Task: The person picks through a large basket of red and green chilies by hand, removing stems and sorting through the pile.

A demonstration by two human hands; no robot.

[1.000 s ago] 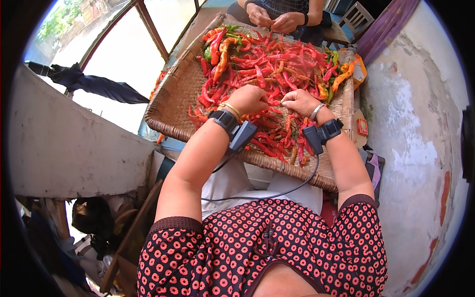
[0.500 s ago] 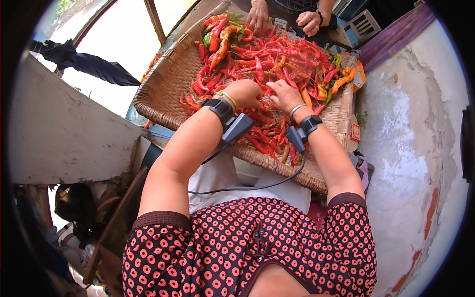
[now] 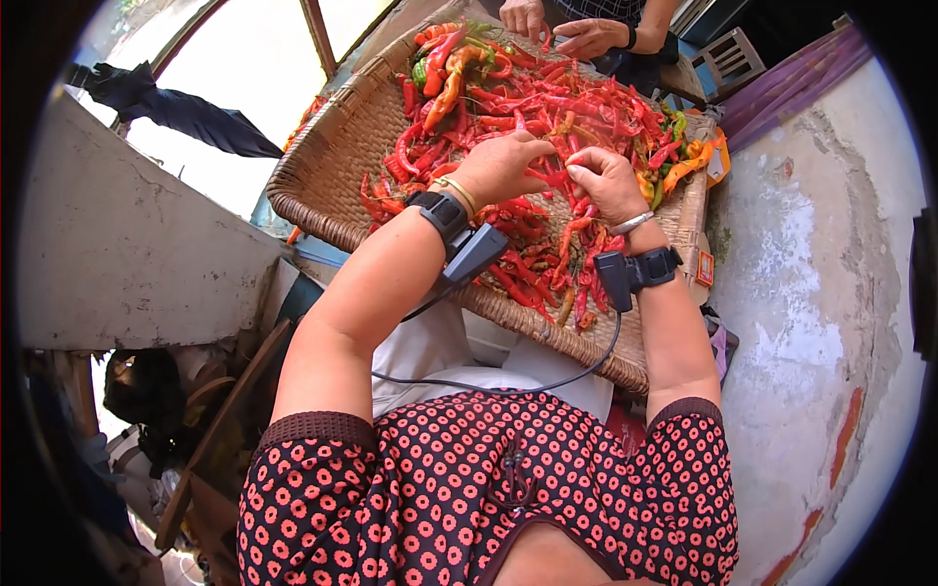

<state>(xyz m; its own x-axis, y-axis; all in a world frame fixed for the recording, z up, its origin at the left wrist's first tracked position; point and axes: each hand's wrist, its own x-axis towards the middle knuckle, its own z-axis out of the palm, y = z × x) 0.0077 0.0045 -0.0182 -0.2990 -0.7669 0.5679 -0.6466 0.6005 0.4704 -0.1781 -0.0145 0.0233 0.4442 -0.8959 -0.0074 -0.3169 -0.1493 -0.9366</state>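
A heap of red chili peppers (image 3: 586, 107) lies in a wide woven basket (image 3: 327, 186) across my lap. Over the middle of the heap my left hand (image 3: 503, 168) has its thumb and fingers closed around a red chili pepper (image 3: 556, 180), whose end points to my right hand. Just to the right, my right hand (image 3: 611, 188) pinches thumb and forefinger together at that pepper's end. What sits between those fingertips is too small to make out. Bracelets and dark wrist straps with small boxes are on both wrists.
At the basket's far side another person's hands (image 3: 591, 37) work over the peppers. Larger orange and green peppers (image 3: 449, 73) lie at the far left corner. A folded dark umbrella (image 3: 195, 117) hangs at left. A worn wall (image 3: 791, 264) stands close on the right.
My right hand has shifted right and turned inward into a pinch. My left hand has risen slightly, now with a pepper showing in it. The other person's hands have come closer together.
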